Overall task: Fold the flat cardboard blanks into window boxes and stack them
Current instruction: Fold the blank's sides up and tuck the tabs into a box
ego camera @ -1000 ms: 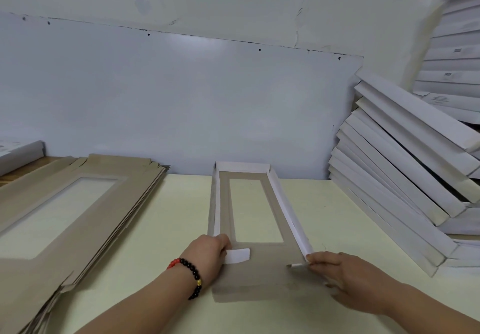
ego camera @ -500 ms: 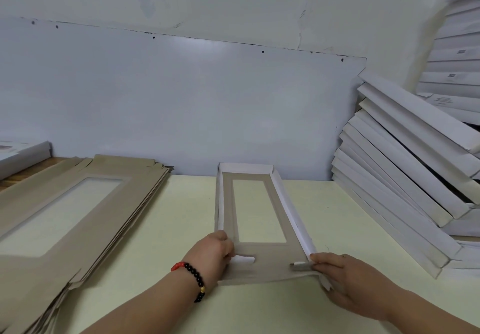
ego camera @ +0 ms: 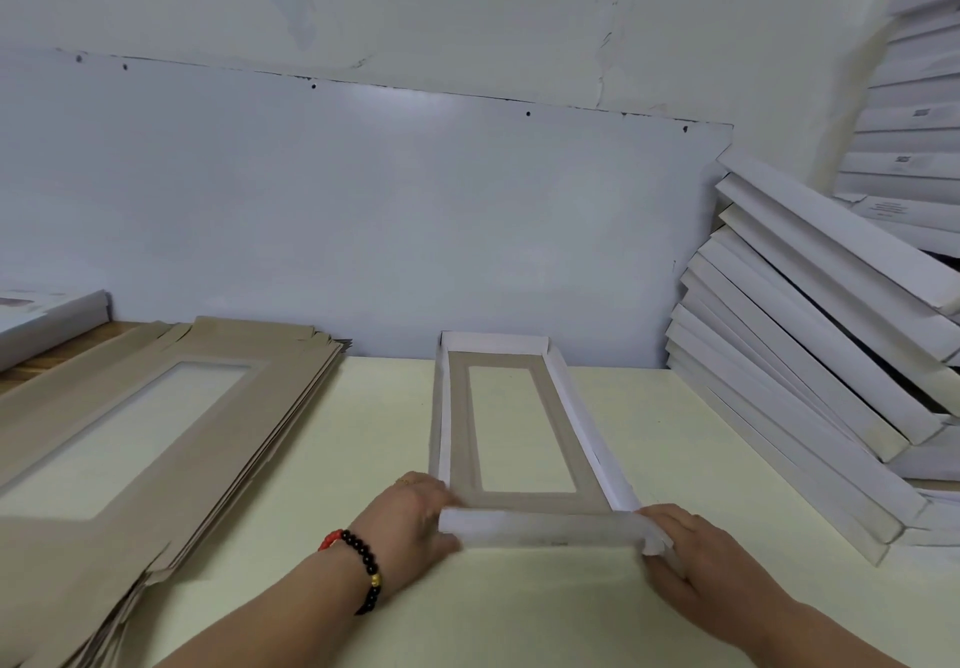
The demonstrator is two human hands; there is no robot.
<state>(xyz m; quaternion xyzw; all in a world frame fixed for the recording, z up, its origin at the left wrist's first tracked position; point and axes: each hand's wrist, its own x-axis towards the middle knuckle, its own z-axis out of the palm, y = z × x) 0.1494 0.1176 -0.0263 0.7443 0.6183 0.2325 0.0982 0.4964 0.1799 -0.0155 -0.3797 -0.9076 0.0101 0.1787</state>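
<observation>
Head view: a long, narrow white-and-brown cardboard window box [ego camera: 524, 428] lies on the pale yellow table [ego camera: 363, 433], both hands at its near end.

Its long axis runs straight away from the person toward the pale blue wall panel [ego camera: 363, 210], open side up. The left hand [ego camera: 410, 517] grips the near left corner of the raised end flap; the right hand [ego camera: 691, 553] grips the near right corner. A pile of flat brown cardboard blanks [ego camera: 130, 433] lies to the left, and a leaning stack of finished white boxes [ego camera: 810, 371] to the right. A black-and-red bead bracelet [ego camera: 358, 563] circles the left wrist.
</observation>
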